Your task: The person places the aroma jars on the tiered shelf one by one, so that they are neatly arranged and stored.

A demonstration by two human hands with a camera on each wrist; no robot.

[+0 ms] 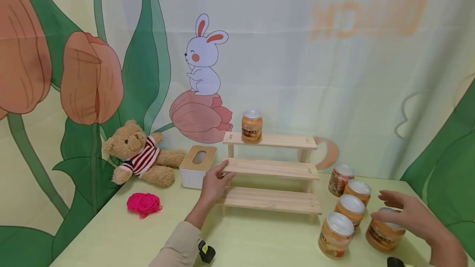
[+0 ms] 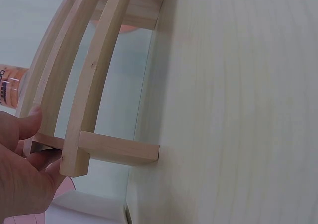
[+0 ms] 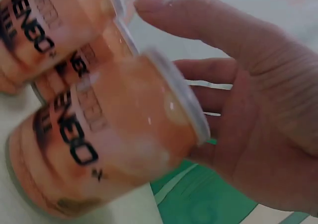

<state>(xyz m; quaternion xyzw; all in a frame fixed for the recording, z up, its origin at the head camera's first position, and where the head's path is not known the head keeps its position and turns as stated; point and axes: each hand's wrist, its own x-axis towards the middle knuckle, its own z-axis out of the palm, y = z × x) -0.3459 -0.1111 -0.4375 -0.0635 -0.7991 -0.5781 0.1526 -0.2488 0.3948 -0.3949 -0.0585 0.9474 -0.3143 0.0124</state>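
Observation:
A three-tier wooden display rack (image 1: 272,168) stands on the table. At its left end my left hand (image 1: 214,184) grips the middle tier; in the left wrist view the thumb (image 2: 31,123) lies over the board and fingers reach beneath it. One orange can (image 1: 252,129) with a silver lid sits upright on the top tier, toward the left. My right hand (image 1: 417,215) hovers over an orange can (image 1: 384,237) on the table, fingers spread apart and holding nothing. Close up, that can (image 3: 119,134) has its lid right at the fingers, with dark lettering on its side.
Several more cans, including one at the front (image 1: 335,236), stand clustered right of the rack. Left of it are a white tissue box (image 1: 193,178) with a wooden lid, a teddy bear (image 1: 144,155) and pink yarn (image 1: 144,204). A printed curtain (image 1: 267,61) hangs behind.

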